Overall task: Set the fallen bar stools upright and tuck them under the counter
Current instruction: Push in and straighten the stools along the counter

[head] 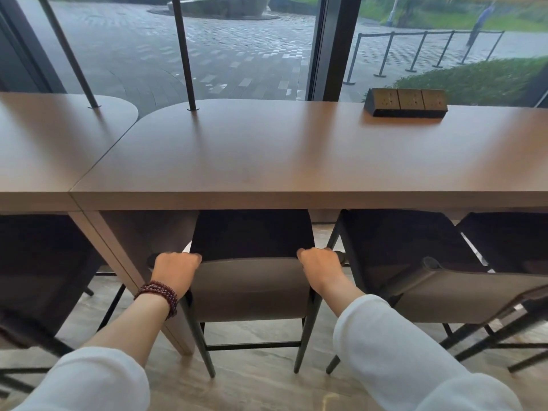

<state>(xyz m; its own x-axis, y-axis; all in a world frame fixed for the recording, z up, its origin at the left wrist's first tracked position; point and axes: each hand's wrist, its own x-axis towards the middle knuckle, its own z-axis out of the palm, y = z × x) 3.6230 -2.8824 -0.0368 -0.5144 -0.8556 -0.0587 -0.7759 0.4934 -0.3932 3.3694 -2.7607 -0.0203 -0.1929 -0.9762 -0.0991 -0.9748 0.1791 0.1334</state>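
Note:
A brown bar stool (249,289) with thin black legs stands upright in front of me, its seat partly under the wooden counter (267,161). My left hand (175,269) grips the left top corner of its backrest. My right hand (320,266) grips the right top corner. Another stool (439,292) stands upright to the right, its seat under the counter and its back turned at a slight angle. A third stool (35,280) is at the left under the neighbouring counter section.
A black power socket block (406,102) sits on the counter at the back right. Two slanted black rods (185,54) rise from the countertop. A counter leg panel (124,268) stands just left of the held stool. A further stool (516,241) shows at the far right.

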